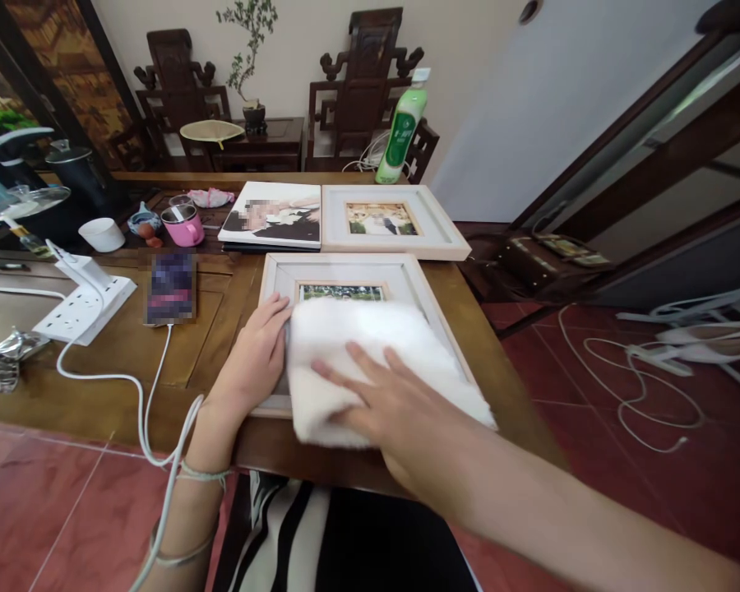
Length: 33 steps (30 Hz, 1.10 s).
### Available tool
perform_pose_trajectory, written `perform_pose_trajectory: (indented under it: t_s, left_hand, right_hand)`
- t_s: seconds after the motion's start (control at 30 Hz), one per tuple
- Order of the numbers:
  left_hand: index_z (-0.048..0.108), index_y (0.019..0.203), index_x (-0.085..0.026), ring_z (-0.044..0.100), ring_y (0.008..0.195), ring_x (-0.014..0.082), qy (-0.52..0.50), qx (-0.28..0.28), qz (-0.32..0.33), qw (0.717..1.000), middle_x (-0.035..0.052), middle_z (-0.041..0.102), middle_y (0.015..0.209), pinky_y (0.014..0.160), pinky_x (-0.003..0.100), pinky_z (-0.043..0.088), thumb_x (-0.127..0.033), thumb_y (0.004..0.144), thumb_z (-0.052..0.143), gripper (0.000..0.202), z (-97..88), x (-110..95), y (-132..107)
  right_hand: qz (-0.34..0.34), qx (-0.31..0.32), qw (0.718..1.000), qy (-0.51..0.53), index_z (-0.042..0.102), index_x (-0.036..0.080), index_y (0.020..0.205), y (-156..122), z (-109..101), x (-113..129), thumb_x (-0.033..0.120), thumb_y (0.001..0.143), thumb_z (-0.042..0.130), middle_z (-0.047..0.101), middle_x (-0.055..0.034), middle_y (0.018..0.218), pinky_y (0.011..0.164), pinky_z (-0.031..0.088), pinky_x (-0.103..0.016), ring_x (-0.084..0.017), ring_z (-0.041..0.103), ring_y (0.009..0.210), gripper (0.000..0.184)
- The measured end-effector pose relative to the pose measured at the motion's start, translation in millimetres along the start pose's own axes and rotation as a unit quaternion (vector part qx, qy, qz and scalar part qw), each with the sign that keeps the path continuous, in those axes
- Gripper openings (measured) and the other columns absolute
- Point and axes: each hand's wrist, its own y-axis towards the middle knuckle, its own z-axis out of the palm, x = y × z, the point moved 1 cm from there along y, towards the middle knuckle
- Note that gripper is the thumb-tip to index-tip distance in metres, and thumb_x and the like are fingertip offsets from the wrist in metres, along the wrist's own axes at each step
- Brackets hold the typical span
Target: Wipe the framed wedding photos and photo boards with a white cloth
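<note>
On the table [509,378] lay the near picture frame [339,260], its lower part under the white cloth [376,321]; my right hand [382,399] spread over that, fingers splayed, and my left hand [257,341] rested unclenched along the frame's left edge. I judged this wiping, the next stroke needing even pressure.

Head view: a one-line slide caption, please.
Right hand spread on a white cloth over a picture frame, left hand on the frame's left side, at a wooden table.

A cloth [358,325] lies on the nearer frame [345,260].
</note>
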Motion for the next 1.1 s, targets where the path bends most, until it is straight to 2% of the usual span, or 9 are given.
perform_pose_trajectory:
  t_s: [0.1,0.23,0.37,0.47,0.53,0.63,0.73,0.9,1.1]
  left_hand:
    - [0.055,0.131,-0.005,0.035,0.143,0.0265,-0.002,0.012,-0.004,1.000,0.0187,0.049,0.145,0.119,0.047,0.030,-0.010,0.093,0.032,0.045,-0.9,0.3,0.1]
    - [0.051,0.134,-0.005,0.035,0.143,0.0257,-0.016,0.007,-0.008,1.000,0.0190,0.045,0.148,0.119,0.046,0.029,-0.015,0.096,0.030,0.045,-2.4,-2.7,-0.1]
    - [0.039,0.144,-0.008,0.027,0.147,0.0222,-0.049,-0.021,0.015,0.998,0.0179,0.027,0.158,0.121,0.042,0.023,-0.023,0.100,0.028,0.048,-6.7,-9.7,-0.3]
    - [0.033,0.148,-0.009,0.019,0.149,0.0215,-0.072,-0.032,0.014,0.997,0.0179,0.022,0.160,0.122,0.041,0.017,-0.032,0.102,0.027,0.051,-8.4,-11.9,-0.5]
    - [0.028,0.150,-0.011,0.015,0.150,0.0231,-0.089,-0.043,0.007,0.995,0.0176,0.020,0.161,0.122,0.043,0.014,-0.039,0.102,0.026,0.055,-7.5,-10.6,-0.9]
    - [0.017,0.154,-0.017,0.011,0.150,0.0263,-0.137,-0.071,0.005,0.988,0.0145,0.013,0.163,0.122,0.048,0.011,-0.048,0.101,0.026,0.062,-3.9,-6.6,-2.2]
    - [0.007,0.156,-0.024,0.012,0.150,0.0287,-0.185,-0.090,0.011,0.979,0.0099,0.007,0.165,0.122,0.049,0.011,-0.053,0.100,0.025,0.065,-1.7,-4.3,-3.5]
    - [0.009,0.155,-0.022,0.015,0.150,0.0276,-0.157,-0.075,0.012,0.985,0.0106,0.010,0.164,0.122,0.047,0.013,-0.052,0.101,0.023,0.064,-5.4,-7.3,-3.8]
    - [0.043,0.142,-0.016,0.023,0.148,0.0270,-0.022,0.004,-0.025,0.999,0.0152,0.034,0.156,0.119,0.052,0.023,-0.027,0.099,0.036,0.045,-1.3,-4.8,-2.4]
  right_hand:
    - [-0.039,-0.021,0.999,0.027,0.069,0.025,0.119,-14.7,10.0,12.6,0.005,0.068,0.059,0.037,-0.0068,0.155,0.104,0.023,-0.078,-0.053,0.022,0.139,0.056]
    - [-0.012,-0.035,0.999,0.020,0.062,0.027,0.128,-10.7,8.4,-1.7,-0.007,0.065,0.047,0.032,-0.0045,0.157,0.109,0.023,-0.073,-0.044,0.018,0.143,0.073]
    - [0.078,-0.050,0.995,-0.038,0.056,0.020,0.134,20.7,-9.4,-39.0,-0.014,0.064,0.038,0.018,-0.0081,0.162,0.111,0.022,-0.070,-0.043,0.010,0.144,0.080]
    - [0.132,-0.078,0.985,-0.076,0.044,0.018,0.143,56.7,-21.9,-60.5,-0.015,0.067,0.036,0.004,-0.0073,0.163,0.107,0.025,-0.074,-0.046,0.005,0.144,0.083]
    - [0.133,-0.084,0.984,-0.087,0.042,0.022,0.144,78.3,-24.2,-63.5,-0.014,0.072,0.034,0.005,-0.0045,0.163,0.104,0.025,-0.077,-0.046,0.004,0.144,0.082]
    - [0.082,-0.098,0.985,-0.117,0.054,0.019,0.135,91.9,-19.8,-49.5,-0.007,0.082,0.036,0.014,-0.0056,0.162,0.102,0.024,-0.080,-0.049,0.006,0.144,0.062]
    - [0.033,-0.101,0.985,-0.139,0.063,0.015,0.125,77.9,-13.8,-23.6,0.000,0.088,0.039,0.023,-0.0095,0.160,0.104,0.026,-0.077,-0.049,0.014,0.143,0.047]
    - [-0.029,0.002,0.996,-0.089,0.070,0.019,0.117,34.4,-12.0,4.9,0.001,0.083,0.048,0.022,-0.0064,0.160,0.105,0.026,-0.076,-0.048,0.018,0.142,0.044]
    - [-0.012,-0.003,0.999,-0.051,0.074,0.025,0.107,-0.4,-9.8,-22.9,-0.010,0.069,0.043,0.037,-0.0024,0.154,0.106,0.027,-0.074,-0.042,0.023,0.142,0.060]
